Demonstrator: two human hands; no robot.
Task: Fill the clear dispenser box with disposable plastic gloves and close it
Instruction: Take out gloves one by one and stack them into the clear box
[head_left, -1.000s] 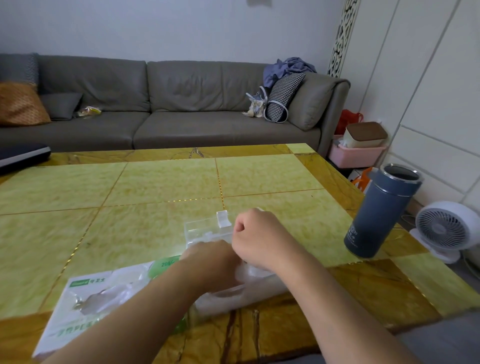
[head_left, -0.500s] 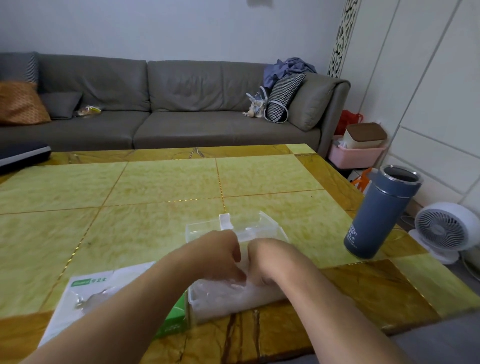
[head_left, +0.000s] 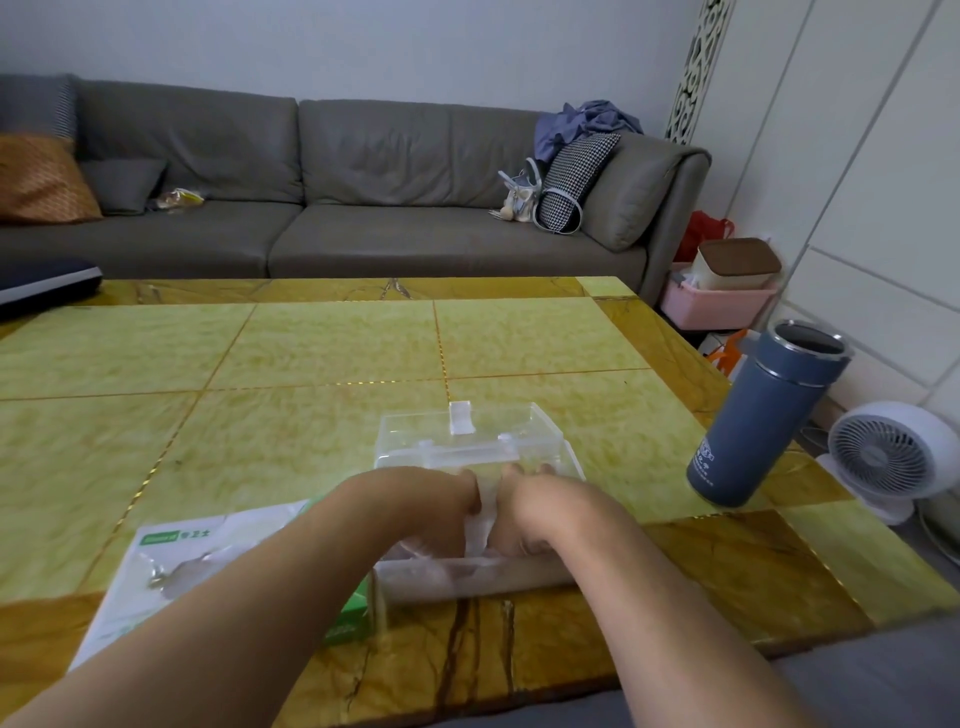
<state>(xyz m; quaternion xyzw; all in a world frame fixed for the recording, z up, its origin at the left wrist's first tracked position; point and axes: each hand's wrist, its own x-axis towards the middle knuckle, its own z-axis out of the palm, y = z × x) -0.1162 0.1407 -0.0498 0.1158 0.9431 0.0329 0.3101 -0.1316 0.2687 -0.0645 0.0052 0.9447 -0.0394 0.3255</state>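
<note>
The clear dispenser box (head_left: 470, 581) sits near the table's front edge. Its lid (head_left: 467, 434) is swung open and lies flat behind it. A wad of thin translucent plastic gloves (head_left: 480, 522) fills the box. My left hand (head_left: 415, 512) and my right hand (head_left: 543, 519) are side by side on top of the wad, backs up. Their fingers curl down into the plastic, and a strip of it shows between them. The fingertips are mostly hidden inside the box.
A flat white and green glove package (head_left: 208, 564) lies left of the box, partly under my left forearm. A blue-grey open flask (head_left: 763, 415) stands at the table's right edge. A white fan (head_left: 891, 457) is on the floor beyond, and a grey sofa (head_left: 363, 208) is behind.
Both hands have dropped lower into the box and now sit level with each other on the gloves. The open lid behind them has come into full view.
</note>
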